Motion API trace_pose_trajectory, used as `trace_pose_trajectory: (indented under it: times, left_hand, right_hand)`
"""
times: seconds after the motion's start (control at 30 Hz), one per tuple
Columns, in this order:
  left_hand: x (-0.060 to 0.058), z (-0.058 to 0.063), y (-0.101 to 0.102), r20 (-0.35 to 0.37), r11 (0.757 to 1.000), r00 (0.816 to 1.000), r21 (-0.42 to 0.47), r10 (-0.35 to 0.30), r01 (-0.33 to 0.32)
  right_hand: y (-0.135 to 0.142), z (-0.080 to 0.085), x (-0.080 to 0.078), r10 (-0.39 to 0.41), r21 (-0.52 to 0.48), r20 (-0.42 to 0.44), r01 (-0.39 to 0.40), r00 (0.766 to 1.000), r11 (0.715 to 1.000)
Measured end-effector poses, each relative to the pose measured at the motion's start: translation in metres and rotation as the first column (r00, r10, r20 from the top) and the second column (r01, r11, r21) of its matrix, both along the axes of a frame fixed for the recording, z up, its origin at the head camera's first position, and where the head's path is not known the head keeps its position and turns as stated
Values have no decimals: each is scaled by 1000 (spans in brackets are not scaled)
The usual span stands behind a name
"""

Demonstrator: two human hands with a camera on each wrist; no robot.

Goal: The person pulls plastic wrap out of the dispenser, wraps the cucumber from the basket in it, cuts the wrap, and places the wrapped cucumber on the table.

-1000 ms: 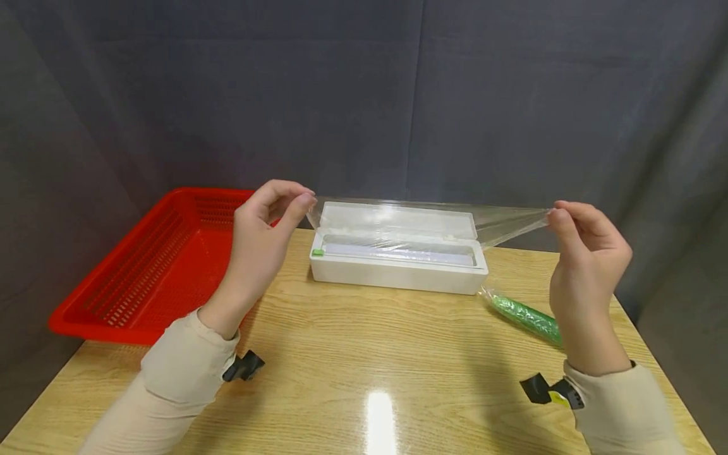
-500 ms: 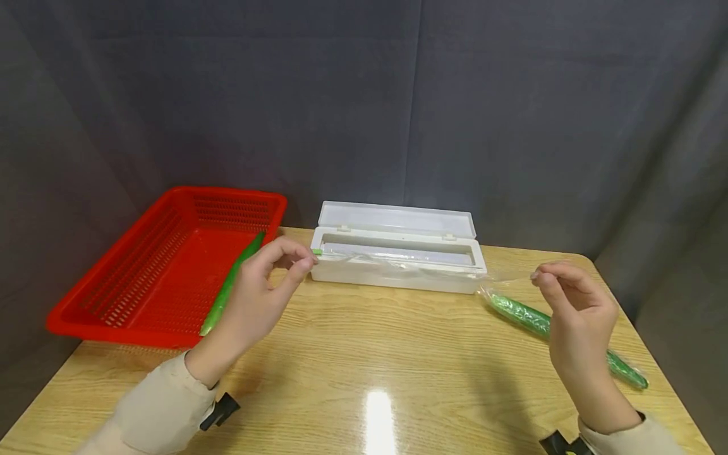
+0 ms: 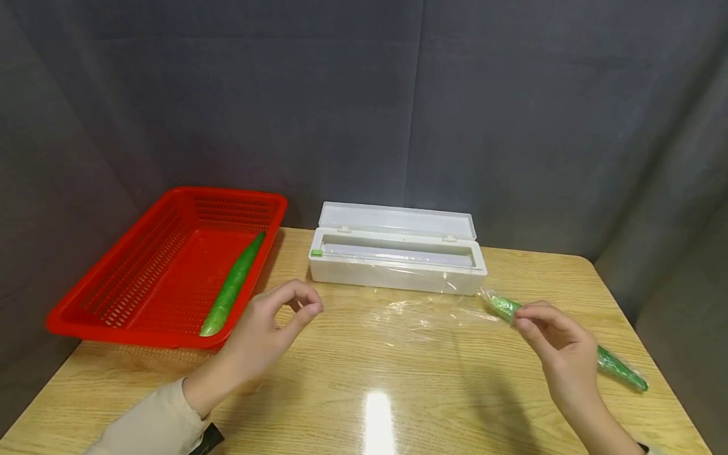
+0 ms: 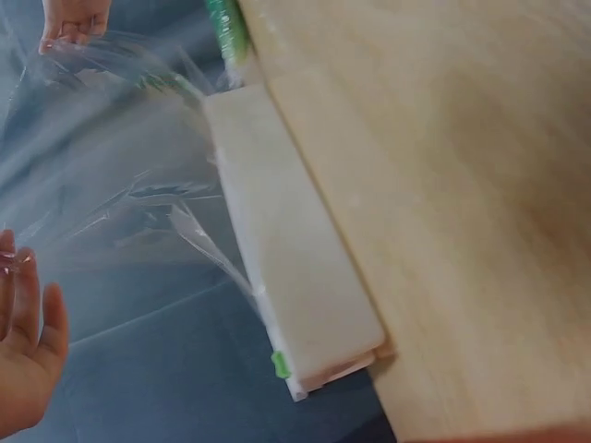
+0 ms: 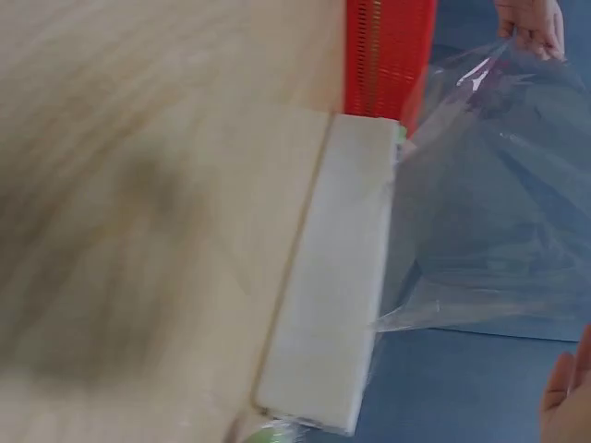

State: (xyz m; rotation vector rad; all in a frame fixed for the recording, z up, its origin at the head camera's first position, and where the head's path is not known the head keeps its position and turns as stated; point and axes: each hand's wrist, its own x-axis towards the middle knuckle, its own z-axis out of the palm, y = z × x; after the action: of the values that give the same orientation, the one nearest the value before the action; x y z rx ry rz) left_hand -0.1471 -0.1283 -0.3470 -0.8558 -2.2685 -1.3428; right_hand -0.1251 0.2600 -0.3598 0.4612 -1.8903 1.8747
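Bare L hand (image 3: 270, 332), w/ slim wrist, runs into a long cream-beige cloth sleeve (image 3: 152, 418). Sleeve fabric = plain, matte, w/ soft creases & a slightly loose cuff round the wrist. Next to cuff, thumb side: flat black straight-edged wrist piece (image 3: 208, 438), partly cut off by btm of head view; mat'l unclear. Bare R hand (image 3: 563, 357) has a similar slim wrist & some bare forearm, then a tiny black bit of wristwear (image 3: 643, 447) & a sliver of pale cuff (image 3: 655, 451) at btm edge, too small for shape or detail. Wrist cams: bare hands only, cropped, a bit blurry.
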Motion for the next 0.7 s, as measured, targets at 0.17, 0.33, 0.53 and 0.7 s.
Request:
trace_pose_trajectory:
  times: [0.17,0.33,0.53,0.7]
  left_hand:
    - [7,-9,-3,64,995,998,-100,10,-3]
    - [12,-19,-8,109,983,994,-181,-6,26]
    - [15,-30,-9,123,961,991,-265,-54,86]
    - [17,-41,-14,92,932,988,-333,-122,146]
  right_hand:
    - [9,-12,3,47,155,-12,-45,999,987]
    - [17,-24,8,4,343,17,-10,1000,939]
    - [25,-36,12,18,493,35,-33,999,870]
    - [30,-49,16,50,564,46,-68,998,823]
